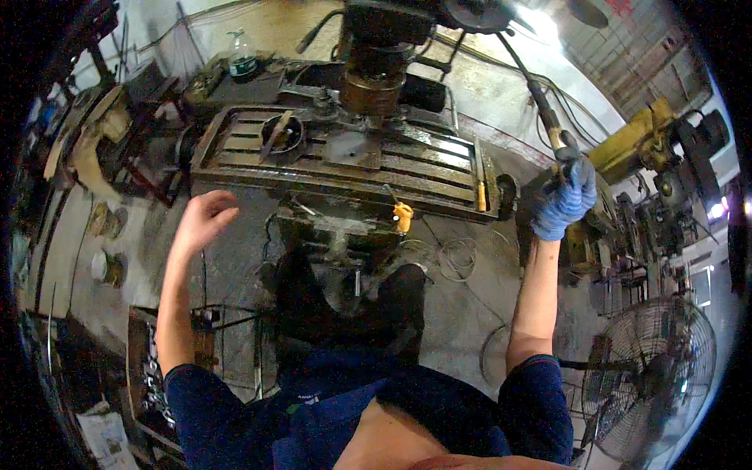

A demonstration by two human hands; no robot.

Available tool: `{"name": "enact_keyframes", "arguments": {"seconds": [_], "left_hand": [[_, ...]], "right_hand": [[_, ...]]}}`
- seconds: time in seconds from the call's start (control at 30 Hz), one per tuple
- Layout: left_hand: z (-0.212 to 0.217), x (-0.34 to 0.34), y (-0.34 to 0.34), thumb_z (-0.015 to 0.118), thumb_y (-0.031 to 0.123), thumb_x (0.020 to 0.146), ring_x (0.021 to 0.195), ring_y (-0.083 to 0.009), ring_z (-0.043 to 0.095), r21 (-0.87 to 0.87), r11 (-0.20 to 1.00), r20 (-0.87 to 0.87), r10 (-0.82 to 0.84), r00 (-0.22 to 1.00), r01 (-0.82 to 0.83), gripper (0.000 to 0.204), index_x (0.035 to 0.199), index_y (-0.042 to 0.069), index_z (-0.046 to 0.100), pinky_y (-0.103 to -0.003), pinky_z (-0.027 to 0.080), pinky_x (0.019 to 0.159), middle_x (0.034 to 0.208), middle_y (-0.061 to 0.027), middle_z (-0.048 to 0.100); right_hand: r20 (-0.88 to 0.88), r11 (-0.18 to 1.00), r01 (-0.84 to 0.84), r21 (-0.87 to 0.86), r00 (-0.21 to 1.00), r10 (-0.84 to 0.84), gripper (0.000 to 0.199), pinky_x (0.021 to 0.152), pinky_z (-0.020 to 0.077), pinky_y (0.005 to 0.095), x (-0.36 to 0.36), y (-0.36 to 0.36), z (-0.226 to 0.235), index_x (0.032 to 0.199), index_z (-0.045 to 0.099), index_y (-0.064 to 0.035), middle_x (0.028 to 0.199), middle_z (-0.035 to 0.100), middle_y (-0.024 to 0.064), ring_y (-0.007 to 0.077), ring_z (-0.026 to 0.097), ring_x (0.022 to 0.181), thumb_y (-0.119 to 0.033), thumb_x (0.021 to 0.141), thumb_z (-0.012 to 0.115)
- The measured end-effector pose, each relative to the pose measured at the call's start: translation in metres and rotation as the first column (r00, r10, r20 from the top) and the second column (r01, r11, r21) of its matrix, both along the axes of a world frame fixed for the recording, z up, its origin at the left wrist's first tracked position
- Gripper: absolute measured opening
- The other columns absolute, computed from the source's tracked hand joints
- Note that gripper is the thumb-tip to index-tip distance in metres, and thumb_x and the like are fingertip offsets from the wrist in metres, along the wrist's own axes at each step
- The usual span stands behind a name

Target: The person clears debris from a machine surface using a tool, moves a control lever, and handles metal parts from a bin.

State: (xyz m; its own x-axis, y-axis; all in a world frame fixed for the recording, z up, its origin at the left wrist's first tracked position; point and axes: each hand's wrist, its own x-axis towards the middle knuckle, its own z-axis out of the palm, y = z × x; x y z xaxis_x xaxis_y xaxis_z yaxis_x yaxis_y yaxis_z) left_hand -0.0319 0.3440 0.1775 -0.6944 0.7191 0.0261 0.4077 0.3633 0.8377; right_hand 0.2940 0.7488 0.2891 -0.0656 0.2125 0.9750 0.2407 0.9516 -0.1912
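My right hand [570, 196], in a blue glove with dark fingers, is raised at the right. It is wrapped round the grip of a long lever [540, 100] that slopes down from the machine head [384, 39]. My left hand [210, 217] is bare and hangs in the air before the left end of the slotted machine table [313, 174]. Its fingers are loosely bent, apart from the thumb, with nothing in them. Below the spindle, a metal block [352, 147] sits on the table; the tool tip's contact with it cannot be made out.
A round pan [282, 147] with a brush across it stands on the table's left. A yellow-handled tool [481, 196] lies at its right end. A yellow air gun [403, 217] hangs at the front edge. A bottle [241, 56] stands behind; a fan [650, 376] stands at right.
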Motion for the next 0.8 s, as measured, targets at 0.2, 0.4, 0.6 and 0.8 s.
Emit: {"name": "enact_keyframes", "arguments": {"seconds": [0.2, 0.4, 0.6, 0.8], "left_hand": [[-0.006, -0.001, -0.163, 0.058, 0.013, 0.080, 0.055, -0.0086, 0.049, -0.001, 0.907, -0.122, 0.418, 0.900, -0.421, 0.028, 0.101, -0.005, 0.055, -0.025, 0.042, 0.050, 0.066, -0.0042, 0.056], [-0.035, 0.031, -0.301, 0.060, 0.016, 0.079, 0.051, -0.0118, 0.051, -0.075, 0.694, -0.192, 0.694, 0.694, -0.716, 0.029, 0.099, -0.005, 0.056, -0.026, 0.042, 0.049, 0.066, -0.0081, 0.058], [-0.092, 0.043, -0.338, 0.062, 0.016, 0.077, 0.050, -0.0129, 0.054, -0.229, 0.570, -0.102, 0.792, 0.602, -0.789, 0.026, 0.089, -0.006, 0.060, -0.030, 0.044, 0.044, 0.072, -0.0092, 0.062], [-0.171, 0.020, -0.357, 0.064, 0.030, 0.072, 0.098, -0.0332, 0.055, -0.469, 0.310, -0.330, 0.807, 0.490, -0.827, 0.044, 0.104, 0.000, 0.056, -0.039, 0.044, 0.082, 0.103, -0.0192, 0.059]], "right_hand": [[0.082, 0.982, 0.138, 0.129, 0.985, -0.150, 0.014, 0.057, 0.0415, 0.0330, -0.002, -0.001, -0.009, 0.081, 0.062, -0.0020, 0.074, 0.060, 0.0074, 0.0200, 0.051, 0.063, -0.014, 0.080, 0.054], [0.154, 0.784, 0.245, 0.571, 0.906, -0.395, 0.015, 0.065, 0.0488, 0.0385, 0.018, 0.036, -0.023, 0.088, 0.061, -0.0052, 0.087, 0.063, 0.0126, 0.0296, 0.059, 0.076, -0.017, 0.082, 0.054], [0.107, 0.843, 0.229, 0.486, 0.942, -0.317, 0.010, 0.063, 0.0502, 0.0344, 0.019, 0.050, -0.035, 0.088, 0.062, -0.0064, 0.090, 0.064, 0.0110, 0.0276, 0.061, 0.078, -0.006, 0.079, 0.059], [-0.068, 0.907, -0.376, -0.191, 0.927, 0.370, 0.018, 0.070, 0.0472, 0.0325, 0.001, 0.011, -0.025, 0.093, 0.061, 0.0024, 0.086, 0.063, 0.0097, 0.0193, 0.058, 0.079, -0.009, 0.081, 0.053]]}}
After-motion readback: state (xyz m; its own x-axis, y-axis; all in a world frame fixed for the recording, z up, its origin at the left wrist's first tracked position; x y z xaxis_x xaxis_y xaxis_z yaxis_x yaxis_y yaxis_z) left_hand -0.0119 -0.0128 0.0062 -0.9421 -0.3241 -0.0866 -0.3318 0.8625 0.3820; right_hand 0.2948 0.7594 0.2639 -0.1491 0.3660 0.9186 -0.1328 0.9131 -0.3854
